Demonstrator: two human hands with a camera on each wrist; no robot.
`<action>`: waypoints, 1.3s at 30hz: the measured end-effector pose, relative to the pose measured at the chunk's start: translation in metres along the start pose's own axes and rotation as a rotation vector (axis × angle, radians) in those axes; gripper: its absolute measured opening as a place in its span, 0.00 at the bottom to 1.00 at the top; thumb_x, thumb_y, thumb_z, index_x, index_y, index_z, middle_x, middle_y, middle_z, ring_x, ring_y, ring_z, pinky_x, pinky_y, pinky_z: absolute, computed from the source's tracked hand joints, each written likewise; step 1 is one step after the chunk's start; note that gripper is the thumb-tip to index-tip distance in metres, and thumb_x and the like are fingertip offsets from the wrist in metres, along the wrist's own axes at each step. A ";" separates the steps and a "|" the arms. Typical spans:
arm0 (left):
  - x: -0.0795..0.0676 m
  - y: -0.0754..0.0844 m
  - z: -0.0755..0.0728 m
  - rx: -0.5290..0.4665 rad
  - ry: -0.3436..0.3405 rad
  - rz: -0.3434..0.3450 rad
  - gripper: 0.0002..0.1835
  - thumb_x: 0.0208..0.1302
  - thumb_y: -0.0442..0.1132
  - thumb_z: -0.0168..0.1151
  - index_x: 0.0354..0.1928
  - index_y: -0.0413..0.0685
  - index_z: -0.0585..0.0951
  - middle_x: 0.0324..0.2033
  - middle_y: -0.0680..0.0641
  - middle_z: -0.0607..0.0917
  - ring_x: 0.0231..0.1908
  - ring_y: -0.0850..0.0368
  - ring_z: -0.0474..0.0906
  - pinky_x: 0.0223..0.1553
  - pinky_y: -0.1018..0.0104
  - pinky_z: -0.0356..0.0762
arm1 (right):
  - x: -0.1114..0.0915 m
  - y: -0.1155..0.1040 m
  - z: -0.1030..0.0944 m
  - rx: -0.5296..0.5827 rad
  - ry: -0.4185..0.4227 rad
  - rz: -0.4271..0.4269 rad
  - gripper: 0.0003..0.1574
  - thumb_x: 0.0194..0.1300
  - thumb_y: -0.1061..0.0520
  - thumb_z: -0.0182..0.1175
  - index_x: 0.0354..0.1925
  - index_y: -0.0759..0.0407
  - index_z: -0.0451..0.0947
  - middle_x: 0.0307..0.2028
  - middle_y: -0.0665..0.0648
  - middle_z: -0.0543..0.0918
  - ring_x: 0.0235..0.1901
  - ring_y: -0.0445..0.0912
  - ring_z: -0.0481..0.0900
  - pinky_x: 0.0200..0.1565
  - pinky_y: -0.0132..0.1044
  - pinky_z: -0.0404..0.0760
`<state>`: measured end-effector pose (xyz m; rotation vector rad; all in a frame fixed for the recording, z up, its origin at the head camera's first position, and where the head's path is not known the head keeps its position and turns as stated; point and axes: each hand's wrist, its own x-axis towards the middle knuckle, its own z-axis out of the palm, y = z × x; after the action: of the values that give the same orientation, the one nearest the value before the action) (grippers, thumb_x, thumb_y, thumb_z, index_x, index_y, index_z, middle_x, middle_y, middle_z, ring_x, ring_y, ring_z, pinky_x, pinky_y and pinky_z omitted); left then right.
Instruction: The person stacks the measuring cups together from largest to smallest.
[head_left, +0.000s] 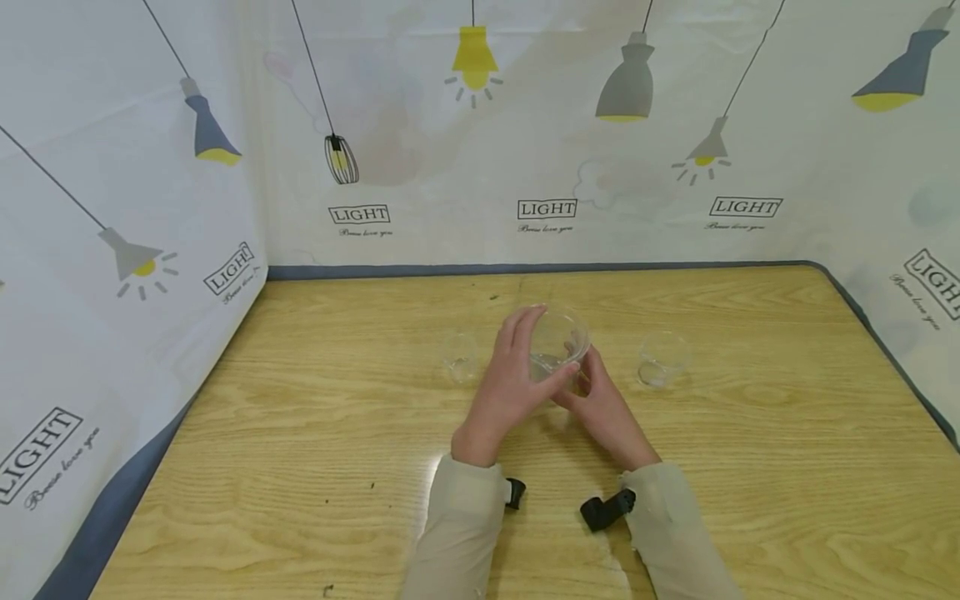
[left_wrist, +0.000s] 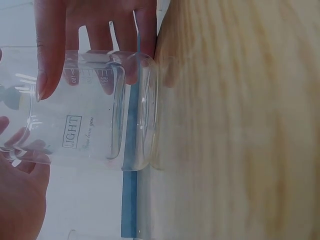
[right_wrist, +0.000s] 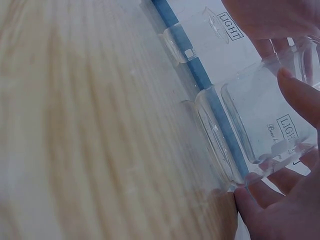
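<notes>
A clear glass beaker (head_left: 557, 337) with printed graduations stands between my two hands. My left hand (head_left: 510, 362) grips its left side, the thumb across the near face and the fingers spread along the far side. On the right, my right hand (head_left: 603, 408) holds the lower wall with thumb and fingers round it. In the left wrist view the beaker (left_wrist: 95, 120) has its base right at the tabletop, and a second rounded glass bottom shows inside, above that base. The right wrist view shows the same double bottom in the beaker (right_wrist: 260, 120).
A small clear glass (head_left: 460, 360) stands on the wooden table (head_left: 300, 417) to the left of my hands, and another glass (head_left: 662, 360) to the right. A white printed backdrop (head_left: 450, 167) borders the table behind and at both sides. Dark cameras sit at both sleeve cuffs.
</notes>
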<state>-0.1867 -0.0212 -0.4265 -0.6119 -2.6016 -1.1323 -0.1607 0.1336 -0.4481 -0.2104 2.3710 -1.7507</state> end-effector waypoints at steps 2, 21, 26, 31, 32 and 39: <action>0.000 0.000 0.000 0.000 0.003 0.004 0.42 0.51 0.68 0.51 0.66 0.64 0.50 0.63 0.57 0.53 0.60 0.63 0.54 0.54 0.60 0.65 | 0.003 0.009 0.000 -0.004 0.004 -0.004 0.53 0.55 0.38 0.57 0.67 0.32 0.35 0.68 0.50 0.44 0.64 0.53 0.49 0.60 0.52 0.55; 0.001 -0.001 0.001 -0.006 0.012 0.013 0.42 0.52 0.68 0.50 0.66 0.59 0.52 0.63 0.55 0.53 0.60 0.62 0.54 0.55 0.59 0.64 | -0.004 -0.012 0.000 -0.001 0.016 0.012 0.54 0.56 0.40 0.59 0.69 0.42 0.36 0.67 0.56 0.47 0.63 0.55 0.52 0.59 0.53 0.56; 0.001 -0.001 0.002 -0.010 0.011 0.011 0.42 0.52 0.67 0.51 0.66 0.60 0.52 0.63 0.55 0.53 0.60 0.62 0.53 0.55 0.59 0.63 | -0.004 -0.013 0.001 -0.011 0.021 0.016 0.54 0.56 0.40 0.58 0.69 0.44 0.36 0.67 0.57 0.48 0.64 0.54 0.51 0.60 0.52 0.54; 0.001 0.000 0.001 -0.008 0.007 0.010 0.41 0.53 0.66 0.52 0.66 0.65 0.49 0.63 0.56 0.53 0.61 0.63 0.51 0.57 0.60 0.61 | -0.005 -0.013 0.000 -0.007 0.013 0.021 0.54 0.56 0.40 0.58 0.69 0.43 0.36 0.67 0.55 0.47 0.64 0.54 0.51 0.59 0.52 0.55; 0.001 0.000 0.001 -0.006 0.007 0.011 0.41 0.53 0.66 0.52 0.66 0.65 0.50 0.63 0.56 0.53 0.61 0.63 0.51 0.57 0.60 0.61 | -0.005 -0.013 0.000 -0.008 0.011 0.022 0.54 0.56 0.40 0.58 0.69 0.43 0.36 0.67 0.55 0.46 0.64 0.54 0.51 0.59 0.52 0.55; 0.001 0.001 0.001 -0.006 0.008 0.005 0.42 0.53 0.65 0.52 0.66 0.60 0.52 0.63 0.56 0.53 0.61 0.63 0.52 0.56 0.60 0.61 | -0.004 -0.012 0.000 -0.012 0.010 0.023 0.54 0.56 0.39 0.58 0.69 0.43 0.36 0.67 0.55 0.46 0.63 0.55 0.52 0.59 0.52 0.56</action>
<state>-0.1875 -0.0200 -0.4259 -0.6136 -2.5901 -1.1386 -0.1565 0.1309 -0.4367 -0.1764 2.3819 -1.7315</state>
